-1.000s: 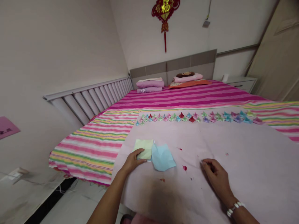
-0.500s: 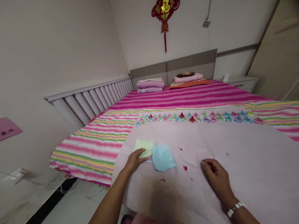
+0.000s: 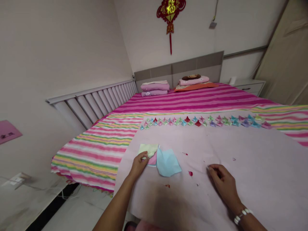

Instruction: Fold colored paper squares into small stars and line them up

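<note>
My left hand pinches the near edge of a light green paper sheet and lifts it, baring a pink sheet beneath. A light blue sheet lies just to the right of them. My right hand, with a beaded bracelet at the wrist, rests on the pale pink cloth with fingers curled and nothing visible in them. Small red paper scraps lie between my hands.
A row of several small folded paper shapes in mixed colours runs along the cloth's far edge. The striped bedspread covers the bed; folded bedding sits at the headboard. The bed's left edge drops to the floor.
My left hand has pulled the green sheet's near edge up and back, uncovering the pink sheet under it. My right hand has stayed in place.
</note>
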A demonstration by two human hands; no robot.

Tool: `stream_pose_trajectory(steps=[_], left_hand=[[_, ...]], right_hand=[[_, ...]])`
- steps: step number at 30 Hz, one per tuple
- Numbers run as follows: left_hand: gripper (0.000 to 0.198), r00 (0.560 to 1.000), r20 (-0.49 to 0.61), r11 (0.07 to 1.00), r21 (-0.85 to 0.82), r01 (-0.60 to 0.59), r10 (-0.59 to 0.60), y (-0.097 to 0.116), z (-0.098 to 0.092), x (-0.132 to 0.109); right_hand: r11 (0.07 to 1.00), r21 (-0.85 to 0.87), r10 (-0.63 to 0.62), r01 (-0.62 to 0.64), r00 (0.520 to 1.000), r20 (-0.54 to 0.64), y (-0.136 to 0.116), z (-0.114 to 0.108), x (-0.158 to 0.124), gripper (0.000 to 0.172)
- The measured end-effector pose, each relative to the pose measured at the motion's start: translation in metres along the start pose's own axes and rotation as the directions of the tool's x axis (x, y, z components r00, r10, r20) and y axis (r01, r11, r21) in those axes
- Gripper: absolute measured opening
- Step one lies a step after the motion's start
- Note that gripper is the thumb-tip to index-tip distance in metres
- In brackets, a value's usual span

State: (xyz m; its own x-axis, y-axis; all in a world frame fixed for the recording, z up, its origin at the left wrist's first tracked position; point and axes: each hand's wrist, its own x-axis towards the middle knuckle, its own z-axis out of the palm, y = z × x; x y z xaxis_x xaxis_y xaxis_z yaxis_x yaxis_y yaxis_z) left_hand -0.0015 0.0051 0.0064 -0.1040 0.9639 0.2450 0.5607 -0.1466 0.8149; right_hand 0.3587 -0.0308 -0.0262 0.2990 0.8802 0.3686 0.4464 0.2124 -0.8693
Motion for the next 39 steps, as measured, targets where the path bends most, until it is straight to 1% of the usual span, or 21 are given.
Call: stream_pose_trajectory(steps=[3, 6, 9, 11, 13, 16, 20, 23, 25, 28, 33, 39], left_hand=[[0.013, 0.995, -0.102, 1.000, 0.002, -0.013, 0.013, 0.001, -0.001, 0.002], [0.010, 0.979, -0.197, 0.999, 0.024, -0.048, 0.052, 0.002, -0.004, 0.002], [0.007, 0.967, -0.241, 0.996, 0.055, -0.072, 0.083, 0.003, -0.007, 0.001], [0.008, 0.972, -0.219, 0.994, 0.071, -0.077, 0.091, 0.004, -0.008, -0.001], [0.009, 0.980, -0.173, 0.993, 0.081, -0.089, 0.102, 0.005, -0.008, -0.004], [0.013, 0.986, -0.077, 0.986, 0.087, -0.140, 0.147, 0.007, -0.008, -0.009], [0.021, 0.978, 0.062, 0.978, 0.064, -0.201, 0.197, 0.007, -0.004, -0.011], [0.016, 0.972, 0.137, 0.980, 0.030, -0.199, 0.193, 0.004, 0.000, -0.008], [0.023, 0.968, 0.174, 0.983, 0.008, -0.185, 0.181, 0.001, 0.001, -0.007], [0.030, 0.965, 0.200, 0.985, -0.029, -0.168, 0.170, -0.003, 0.000, -0.005], [0.030, 0.964, 0.213, 0.986, -0.078, -0.144, 0.158, -0.008, -0.002, -0.003], [0.029, 0.965, 0.219, 0.986, -0.115, -0.118, 0.141, -0.008, -0.004, -0.003]], right_hand=[[1.000, -0.004, 0.000, 0.000, 1.000, 0.006, 0.001, 0.000, 0.000, 0.024], [1.000, -0.010, 0.007, -0.006, 1.000, 0.012, 0.002, 0.001, 0.000, 0.024], [1.000, -0.007, 0.003, -0.003, 1.000, 0.017, 0.001, 0.000, 0.000, 0.024], [1.000, -0.002, 0.004, -0.004, 1.000, 0.014, 0.000, 0.000, 0.000, 0.024], [1.000, -0.005, 0.007, -0.007, 1.000, 0.009, -0.002, 0.000, 0.000, 0.023], [1.000, -0.009, 0.006, -0.006, 1.000, 0.007, -0.002, 0.000, 0.000, 0.023], [1.000, -0.006, 0.004, -0.004, 1.000, 0.004, 0.000, 0.001, 0.000, 0.024], [1.000, -0.016, 0.015, -0.015, 1.000, 0.011, 0.001, 0.001, 0.000, 0.025], [0.999, -0.025, 0.020, -0.019, 1.000, 0.014, 0.002, 0.001, 0.000, 0.025], [1.000, -0.028, 0.016, -0.015, 1.000, 0.016, 0.003, 0.001, 0.000, 0.025], [1.000, -0.025, 0.006, -0.005, 1.000, 0.013, 0.000, 0.000, 0.000, 0.024], [1.000, -0.022, 0.005, -0.005, 1.000, 0.018, 0.003, 0.001, 0.000, 0.024]])
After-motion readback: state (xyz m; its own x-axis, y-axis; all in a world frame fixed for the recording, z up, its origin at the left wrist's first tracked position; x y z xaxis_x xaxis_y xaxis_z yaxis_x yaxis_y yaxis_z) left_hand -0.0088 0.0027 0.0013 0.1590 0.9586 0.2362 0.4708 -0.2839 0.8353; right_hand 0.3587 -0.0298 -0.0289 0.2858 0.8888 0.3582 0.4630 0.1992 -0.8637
